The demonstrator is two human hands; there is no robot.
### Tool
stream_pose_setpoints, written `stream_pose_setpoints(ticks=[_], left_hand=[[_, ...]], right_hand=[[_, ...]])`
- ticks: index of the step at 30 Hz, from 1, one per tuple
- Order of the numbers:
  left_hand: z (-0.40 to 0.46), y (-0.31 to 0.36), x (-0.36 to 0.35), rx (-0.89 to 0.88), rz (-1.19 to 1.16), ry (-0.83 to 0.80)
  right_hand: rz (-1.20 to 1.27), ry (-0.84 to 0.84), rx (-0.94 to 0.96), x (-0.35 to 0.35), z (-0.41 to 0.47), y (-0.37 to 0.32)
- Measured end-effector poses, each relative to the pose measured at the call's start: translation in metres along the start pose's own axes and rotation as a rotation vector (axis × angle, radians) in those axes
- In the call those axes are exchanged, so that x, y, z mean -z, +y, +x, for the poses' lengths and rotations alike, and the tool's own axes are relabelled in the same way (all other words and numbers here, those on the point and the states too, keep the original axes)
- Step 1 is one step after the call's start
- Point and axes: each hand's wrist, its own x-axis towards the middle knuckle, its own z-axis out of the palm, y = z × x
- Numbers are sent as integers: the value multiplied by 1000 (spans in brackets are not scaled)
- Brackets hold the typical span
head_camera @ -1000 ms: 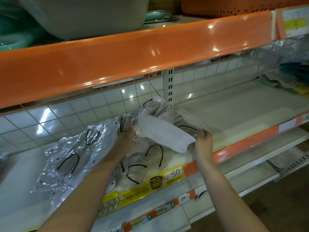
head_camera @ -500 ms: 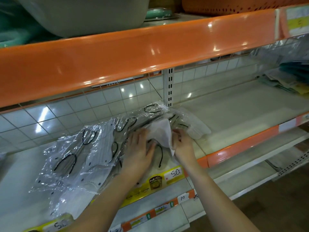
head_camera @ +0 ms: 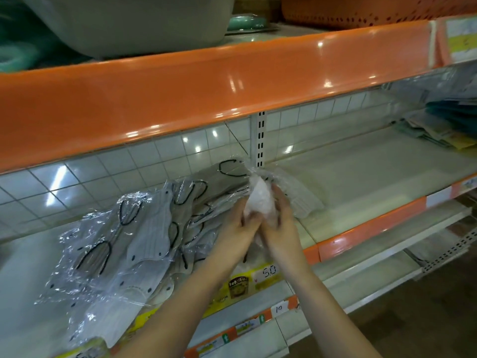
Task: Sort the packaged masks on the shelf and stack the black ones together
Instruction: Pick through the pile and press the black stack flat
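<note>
Both hands on one white packaged mask
Left hand (head_camera: 238,227) and right hand (head_camera: 280,223) pinch white packaged mask (head_camera: 259,201) between them; mask pile (head_camera: 144,239) lies left of left hand on shelf (head_camera: 361,177)

An orange shelf fascia (head_camera: 232,94) is seen running across the upper view. A grey tub (head_camera: 134,21) and an orange perforated basket (head_camera: 361,9) are stored above it. White wall tiles (head_camera: 103,171) are visible behind. A price tag marked 10 (head_camera: 279,308) is fixed below.
</note>
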Motion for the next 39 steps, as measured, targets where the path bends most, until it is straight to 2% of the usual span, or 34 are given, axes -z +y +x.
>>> stream_pose_setpoints(ticks=[2,6,10,13,18,23,26,28,30,32,34,36,39], left_hand=[[6,-8,6,0,109,39],[20,-41,34,-5,837,190],[15,-70,68,238,1109,204],[9,-83,86,324,1085,186],[7,-93,100,281,1137,189],[5,-90,108,235,1065,170],[-1,-84,116,109,860,219],[-10,-78,124,41,725,322],[-18,-83,140,40,770,437],[-24,-95,165,159,879,506],[-30,-114,192,352,992,480],[-39,-127,211,485,1070,406],[-49,-129,223,469,1030,432]], right_hand=[[-97,160,23,7,7,7],[-377,421,-38,18,17,29],[-510,599,-15,25,14,38],[-549,598,-53,30,15,42],[-657,212,-234,26,21,48],[-600,4,-252,-2,22,47],[-627,-88,-266,-14,32,45],[-618,-37,-301,-17,39,39],[-644,101,-291,-17,42,35],[-806,254,-220,-16,40,36],[-929,334,-151,-17,35,38],[-901,297,-44,-26,29,37],[-906,189,87,-57,14,33]])
